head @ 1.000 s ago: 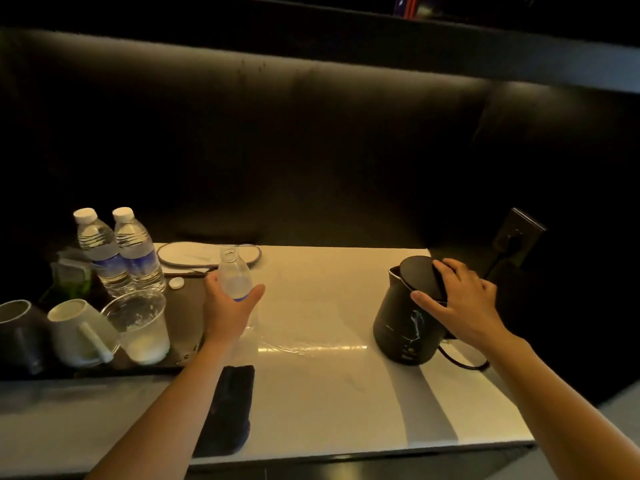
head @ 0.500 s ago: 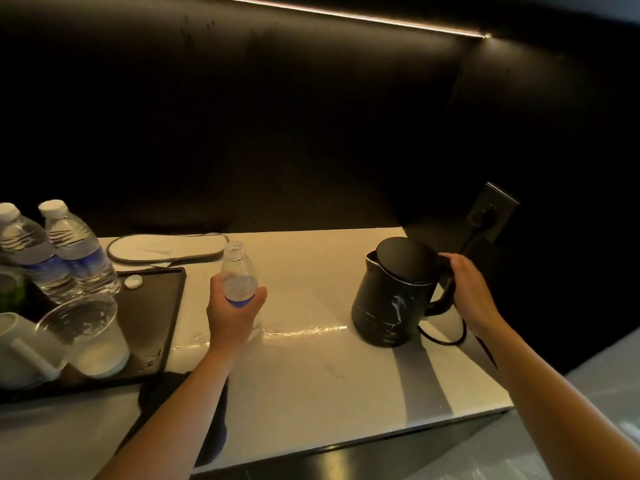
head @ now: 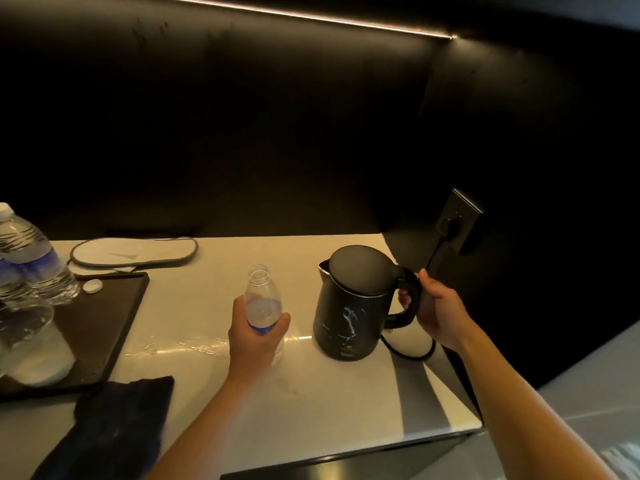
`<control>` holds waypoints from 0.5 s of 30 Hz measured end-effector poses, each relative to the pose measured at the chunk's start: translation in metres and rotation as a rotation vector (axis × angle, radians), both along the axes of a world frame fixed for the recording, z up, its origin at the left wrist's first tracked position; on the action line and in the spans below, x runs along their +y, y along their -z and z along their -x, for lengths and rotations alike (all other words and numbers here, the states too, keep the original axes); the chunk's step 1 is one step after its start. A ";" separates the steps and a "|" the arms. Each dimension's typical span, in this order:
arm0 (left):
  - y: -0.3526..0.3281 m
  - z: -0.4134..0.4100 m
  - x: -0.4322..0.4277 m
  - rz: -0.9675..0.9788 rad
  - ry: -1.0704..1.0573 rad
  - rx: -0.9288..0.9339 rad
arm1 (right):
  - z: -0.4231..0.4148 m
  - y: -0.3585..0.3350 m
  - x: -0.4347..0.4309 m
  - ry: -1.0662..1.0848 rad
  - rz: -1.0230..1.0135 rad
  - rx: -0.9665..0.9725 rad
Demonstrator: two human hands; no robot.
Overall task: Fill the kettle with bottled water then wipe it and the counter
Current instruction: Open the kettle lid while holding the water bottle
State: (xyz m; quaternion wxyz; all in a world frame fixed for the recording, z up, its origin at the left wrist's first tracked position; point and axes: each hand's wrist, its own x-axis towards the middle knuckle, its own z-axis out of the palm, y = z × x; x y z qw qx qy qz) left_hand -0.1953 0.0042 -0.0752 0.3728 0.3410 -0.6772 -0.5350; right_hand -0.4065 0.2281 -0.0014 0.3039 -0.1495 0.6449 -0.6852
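The left hand (head: 258,336) wraps its fingers around the uncapped water bottle (head: 262,306) upright on the worktop (head: 207,403), while the right hand (head: 438,311) closes on the lidded kettle's (head: 353,306) handle, seemingly readying a pour.

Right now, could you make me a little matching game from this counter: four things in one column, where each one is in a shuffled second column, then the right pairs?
Things:
1. open bottle
2. kettle
3. bottle cap
4. dark cloth

Places:
A. lying on the black tray
B. held by its handle in the right hand
C. at the counter's near edge, in front of the tray
D. gripped upright in the left hand

Pairs: 1-D, 2-B, 3-A, 4-C
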 end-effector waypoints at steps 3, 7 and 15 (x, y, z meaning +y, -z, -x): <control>0.000 0.007 0.010 -0.004 -0.030 0.006 | 0.002 0.002 0.002 0.007 0.071 -0.101; -0.003 0.011 0.017 0.012 -0.079 -0.008 | 0.003 0.005 0.001 0.006 0.145 -0.181; -0.004 0.014 0.023 0.067 -0.193 0.014 | -0.004 -0.007 -0.004 0.004 -0.105 0.396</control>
